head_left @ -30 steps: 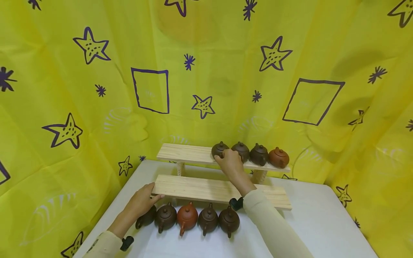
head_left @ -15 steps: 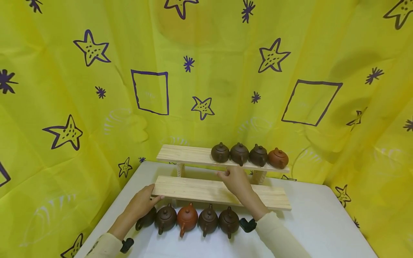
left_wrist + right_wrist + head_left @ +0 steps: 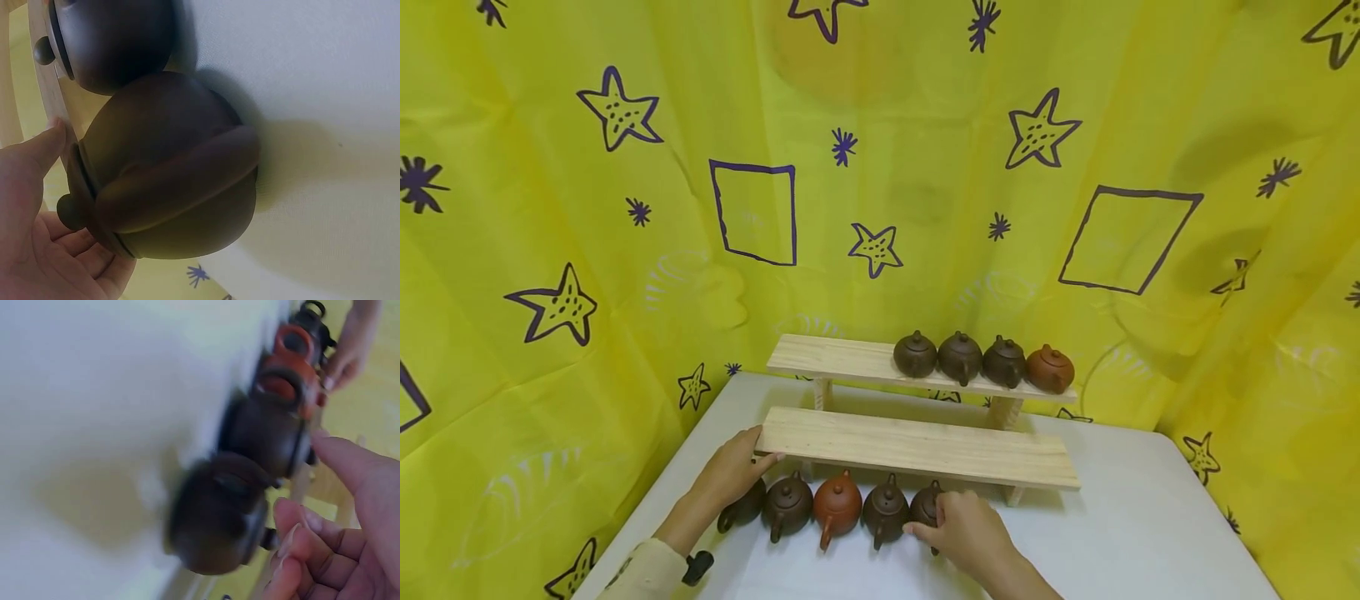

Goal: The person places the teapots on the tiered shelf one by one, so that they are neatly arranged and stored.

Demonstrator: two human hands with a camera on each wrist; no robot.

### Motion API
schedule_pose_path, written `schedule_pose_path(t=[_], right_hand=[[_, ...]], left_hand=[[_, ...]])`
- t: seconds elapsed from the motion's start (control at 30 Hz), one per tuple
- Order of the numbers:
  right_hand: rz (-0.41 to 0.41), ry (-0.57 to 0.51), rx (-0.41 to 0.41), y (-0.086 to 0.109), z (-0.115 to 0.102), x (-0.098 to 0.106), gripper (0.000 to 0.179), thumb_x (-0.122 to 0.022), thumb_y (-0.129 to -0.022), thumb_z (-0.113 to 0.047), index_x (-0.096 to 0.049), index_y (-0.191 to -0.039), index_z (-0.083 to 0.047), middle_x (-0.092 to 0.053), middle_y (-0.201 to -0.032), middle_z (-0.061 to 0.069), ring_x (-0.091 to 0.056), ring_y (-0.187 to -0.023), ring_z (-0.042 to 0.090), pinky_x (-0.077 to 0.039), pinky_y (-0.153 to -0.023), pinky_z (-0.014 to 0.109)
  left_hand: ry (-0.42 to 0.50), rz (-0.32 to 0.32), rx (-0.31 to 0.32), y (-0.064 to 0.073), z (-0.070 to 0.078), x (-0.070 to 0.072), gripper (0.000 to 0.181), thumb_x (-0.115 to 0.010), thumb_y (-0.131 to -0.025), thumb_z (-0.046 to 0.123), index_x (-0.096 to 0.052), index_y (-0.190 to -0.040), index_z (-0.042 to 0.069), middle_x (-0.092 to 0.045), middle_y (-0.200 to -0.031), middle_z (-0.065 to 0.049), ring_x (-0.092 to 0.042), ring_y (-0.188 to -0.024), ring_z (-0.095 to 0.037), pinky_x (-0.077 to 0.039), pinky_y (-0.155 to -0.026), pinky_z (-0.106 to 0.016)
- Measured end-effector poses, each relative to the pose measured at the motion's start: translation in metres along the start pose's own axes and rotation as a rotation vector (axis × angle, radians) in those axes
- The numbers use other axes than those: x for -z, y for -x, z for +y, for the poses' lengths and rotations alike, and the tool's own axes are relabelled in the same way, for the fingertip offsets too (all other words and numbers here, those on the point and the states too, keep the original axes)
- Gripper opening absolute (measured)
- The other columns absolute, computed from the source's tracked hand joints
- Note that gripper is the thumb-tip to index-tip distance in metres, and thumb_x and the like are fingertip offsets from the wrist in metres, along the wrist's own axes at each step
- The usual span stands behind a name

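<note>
My left hand [image 3: 722, 475] holds the left end of the lower wooden shelf [image 3: 917, 446], thumb along its front edge. In the left wrist view a dark brown teapot [image 3: 156, 131] stands close by that hand. My right hand [image 3: 973, 537] is at the rightmost dark teapot [image 3: 922, 507] of the front row. The right wrist view has its thumb and fingers spread apart beside that teapot's [image 3: 212, 531] lid knob, not around it. Also in this row are a red teapot [image 3: 838, 504] and more dark ones, handles toward me.
On the right half of the upper wooden shelf [image 3: 831, 354] stand three dark teapots [image 3: 961, 358] and a reddish one [image 3: 1051, 369]. The stand sits on a white table [image 3: 1142, 517], with a yellow patterned curtain [image 3: 880, 167] behind and at both sides.
My right hand has left the upper shelf's leftmost teapot and come down toward me to the front row's rightmost teapot. The left hand stays on the lower shelf's end.
</note>
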State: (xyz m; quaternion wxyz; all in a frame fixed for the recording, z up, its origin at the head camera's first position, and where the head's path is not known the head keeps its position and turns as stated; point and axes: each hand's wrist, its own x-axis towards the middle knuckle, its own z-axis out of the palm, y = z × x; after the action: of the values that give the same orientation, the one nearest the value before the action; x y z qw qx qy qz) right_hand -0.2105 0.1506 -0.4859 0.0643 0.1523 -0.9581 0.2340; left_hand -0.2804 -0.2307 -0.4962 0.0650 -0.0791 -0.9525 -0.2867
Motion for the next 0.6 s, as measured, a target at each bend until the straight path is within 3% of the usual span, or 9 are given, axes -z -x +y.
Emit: schedule_pose_path(t=[0.2,0.37,0.6], right_hand=[[-0.042,0.017,-0.036,0.021,0.012,-0.007,0.052,-0.086,-0.084,-0.047,-0.052,-0.058,-0.018,-0.045,-0.055,-0.011,-0.041,-0.05,0.006,-0.035,-0.046,0.023],[-0.035,0.02,-0.055,0.027,0.021,-0.011,0.049,-0.083,-0.087,-0.044,-0.052,-0.06,-0.018,-0.046,-0.058,-0.01,-0.041,-0.051,0.007,-0.034,-0.046,0.024],[-0.024,-0.012,-0.074,0.029,0.026,-0.015,0.038,-0.077,-0.08,-0.023,-0.046,-0.058,-0.018,-0.042,-0.055,-0.01,-0.036,-0.048,0.005,-0.03,-0.045,0.022]], left_hand=[[-0.004,0.004,0.0,0.0,0.001,0.0,0.066,-0.074,-0.101,0.034,-0.053,-0.145,-0.01,-0.064,-0.137,-0.03,-0.063,-0.126,-0.045,-0.052,-0.104,-0.059],[-0.015,0.007,0.007,0.0,0.002,0.001,0.07,-0.073,-0.101,0.036,-0.051,-0.147,-0.012,-0.062,-0.14,-0.032,-0.061,-0.129,-0.047,-0.05,-0.106,-0.06],[-0.017,0.01,-0.001,0.001,0.001,0.0,0.069,-0.074,-0.101,0.036,-0.052,-0.146,-0.011,-0.063,-0.137,-0.031,-0.062,-0.127,-0.046,-0.051,-0.105,-0.059]])
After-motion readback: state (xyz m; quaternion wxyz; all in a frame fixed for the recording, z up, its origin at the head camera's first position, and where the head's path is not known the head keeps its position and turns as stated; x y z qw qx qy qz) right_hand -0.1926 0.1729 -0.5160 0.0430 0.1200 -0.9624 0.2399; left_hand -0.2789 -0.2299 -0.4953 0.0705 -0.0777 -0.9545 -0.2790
